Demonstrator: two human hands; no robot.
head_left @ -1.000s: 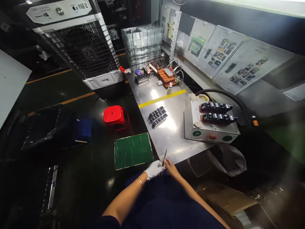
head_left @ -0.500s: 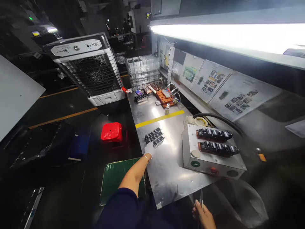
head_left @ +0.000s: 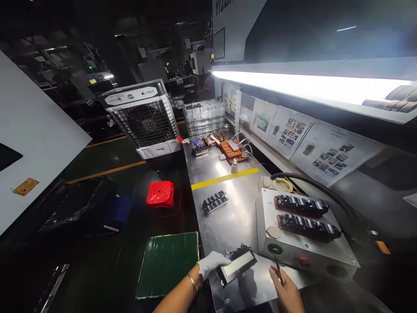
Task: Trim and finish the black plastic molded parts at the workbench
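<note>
My gloved left hand (head_left: 211,264) grips one end of a black switch module (head_left: 237,264), fingers closed around its near-left corner, holding it just above the near edge of the steel bench (head_left: 233,217). The module's pale, flat face is turned up toward me, and its long axis runs from my left hand up and to the right, so its free end points toward the white fixture box (head_left: 295,237). My bare right hand (head_left: 286,292) sits just to the right of that free end, near the bench's front edge, pinching a thin metal tool (head_left: 279,269), probably tweezers, with the tip aimed up and away from me; the fingers are curled shut on it. The tool tip lies close to the module's right end but apart from it, and the right hand is the nearer one to that end.

Two more black modules rest in the copper-coloured nests on top of the fixture box. Farther along the bench lies a small row of black parts (head_left: 214,202), beyond them a yellow tape line (head_left: 224,178). A green mat (head_left: 167,264) lies left of my left wrist.
</note>
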